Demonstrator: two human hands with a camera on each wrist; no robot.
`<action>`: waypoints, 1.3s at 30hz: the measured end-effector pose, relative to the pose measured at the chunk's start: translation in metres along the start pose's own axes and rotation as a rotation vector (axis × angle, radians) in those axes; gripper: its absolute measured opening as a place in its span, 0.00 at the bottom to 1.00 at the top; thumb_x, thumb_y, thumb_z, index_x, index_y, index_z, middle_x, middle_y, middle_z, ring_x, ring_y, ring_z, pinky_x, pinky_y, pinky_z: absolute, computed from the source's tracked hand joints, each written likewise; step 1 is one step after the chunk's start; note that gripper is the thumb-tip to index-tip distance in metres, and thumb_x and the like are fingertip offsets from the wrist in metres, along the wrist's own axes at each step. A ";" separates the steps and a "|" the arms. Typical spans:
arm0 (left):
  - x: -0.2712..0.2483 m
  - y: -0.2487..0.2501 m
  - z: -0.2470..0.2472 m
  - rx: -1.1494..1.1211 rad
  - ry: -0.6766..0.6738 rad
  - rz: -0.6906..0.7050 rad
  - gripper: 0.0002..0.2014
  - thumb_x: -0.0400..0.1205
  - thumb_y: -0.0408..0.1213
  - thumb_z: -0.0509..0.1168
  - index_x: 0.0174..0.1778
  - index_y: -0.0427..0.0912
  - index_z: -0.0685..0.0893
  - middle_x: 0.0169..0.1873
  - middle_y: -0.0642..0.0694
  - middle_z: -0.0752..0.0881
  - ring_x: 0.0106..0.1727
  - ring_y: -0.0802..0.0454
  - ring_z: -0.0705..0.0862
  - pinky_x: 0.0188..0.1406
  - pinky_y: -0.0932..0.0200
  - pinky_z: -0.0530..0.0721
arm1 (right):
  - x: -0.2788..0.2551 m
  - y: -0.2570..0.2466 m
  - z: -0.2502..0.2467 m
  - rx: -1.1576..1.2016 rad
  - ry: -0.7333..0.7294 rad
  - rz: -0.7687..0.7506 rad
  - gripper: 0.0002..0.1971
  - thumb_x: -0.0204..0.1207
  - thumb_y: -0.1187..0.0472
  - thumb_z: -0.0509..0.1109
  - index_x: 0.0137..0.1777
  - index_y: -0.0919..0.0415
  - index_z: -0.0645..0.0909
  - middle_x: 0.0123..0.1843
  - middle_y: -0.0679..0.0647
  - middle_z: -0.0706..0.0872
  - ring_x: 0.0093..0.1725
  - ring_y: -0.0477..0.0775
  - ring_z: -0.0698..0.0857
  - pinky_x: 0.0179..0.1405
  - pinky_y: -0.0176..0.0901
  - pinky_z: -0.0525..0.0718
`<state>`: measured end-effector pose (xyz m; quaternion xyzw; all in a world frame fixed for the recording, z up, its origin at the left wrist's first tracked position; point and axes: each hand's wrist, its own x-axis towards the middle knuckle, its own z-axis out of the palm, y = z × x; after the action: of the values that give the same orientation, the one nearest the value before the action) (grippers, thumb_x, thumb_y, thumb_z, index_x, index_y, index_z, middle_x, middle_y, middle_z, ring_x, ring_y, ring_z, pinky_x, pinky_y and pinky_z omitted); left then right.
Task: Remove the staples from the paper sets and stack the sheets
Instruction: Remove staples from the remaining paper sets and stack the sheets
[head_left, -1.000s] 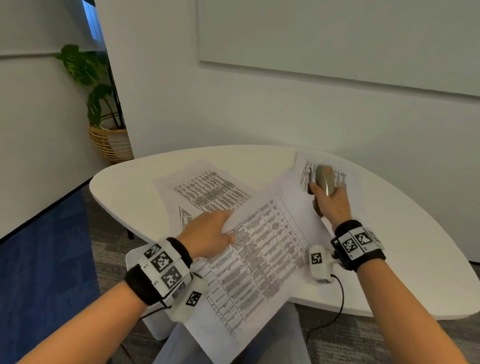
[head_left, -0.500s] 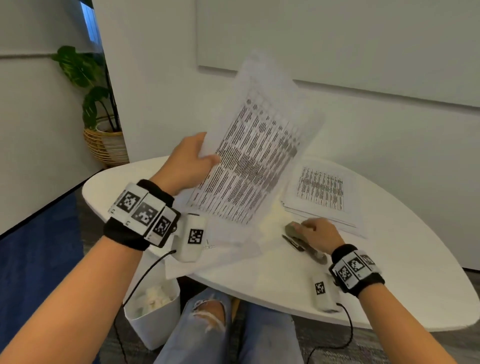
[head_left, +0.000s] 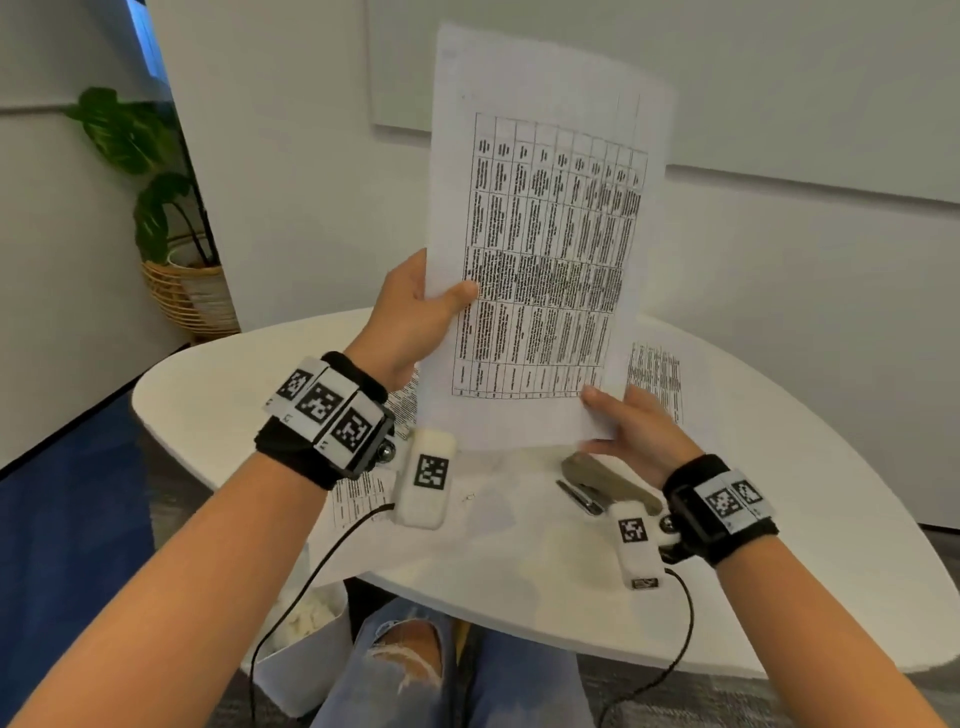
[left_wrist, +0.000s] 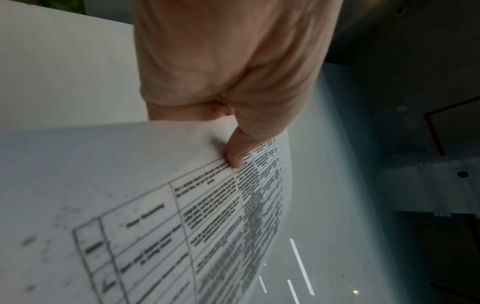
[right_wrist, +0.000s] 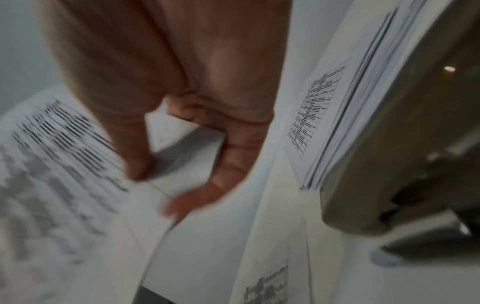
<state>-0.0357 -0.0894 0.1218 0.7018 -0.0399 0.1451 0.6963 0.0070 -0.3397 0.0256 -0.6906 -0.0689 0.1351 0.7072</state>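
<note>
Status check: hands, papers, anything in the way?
Left hand grips raised paper set. Right hand at its bottom corner. Stapler on table, nothing blocking.

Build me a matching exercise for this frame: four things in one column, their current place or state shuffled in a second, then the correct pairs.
Things:
1. printed sheets
2. stapler
3. paper stack
4. potted plant

Places or states:
A. on the floor by the wall
B. lying on the table, nobody holding it
C. held upright above the table, left hand pinching one edge, right hand at the bottom corner
D. flat on the table's far side

Pairs: 1-C, 2-B, 3-D, 4-A
</note>
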 end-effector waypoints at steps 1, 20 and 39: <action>0.002 -0.006 -0.001 0.020 0.028 0.001 0.14 0.82 0.29 0.66 0.62 0.46 0.79 0.56 0.49 0.87 0.57 0.52 0.86 0.56 0.53 0.86 | 0.003 -0.003 -0.005 -0.033 0.055 -0.015 0.11 0.78 0.57 0.69 0.58 0.59 0.81 0.51 0.54 0.90 0.42 0.50 0.89 0.27 0.42 0.86; -0.084 -0.168 -0.098 1.057 -0.263 -0.328 0.30 0.73 0.57 0.71 0.70 0.56 0.73 0.76 0.52 0.63 0.76 0.52 0.66 0.74 0.50 0.69 | 0.083 0.037 -0.153 -0.478 0.648 0.398 0.14 0.83 0.70 0.52 0.35 0.70 0.70 0.28 0.62 0.73 0.24 0.52 0.69 0.09 0.31 0.66; -0.108 -0.176 -0.087 1.123 -0.030 -0.441 0.42 0.76 0.63 0.65 0.81 0.45 0.61 0.81 0.34 0.56 0.83 0.41 0.45 0.82 0.47 0.49 | 0.038 -0.021 0.003 -0.978 -0.025 0.216 0.20 0.81 0.52 0.65 0.67 0.62 0.70 0.46 0.56 0.87 0.38 0.54 0.86 0.33 0.41 0.83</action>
<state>-0.1061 -0.0142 -0.0771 0.9559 0.1794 -0.0136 0.2322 0.0443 -0.3265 0.0434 -0.9427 -0.0605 0.1677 0.2819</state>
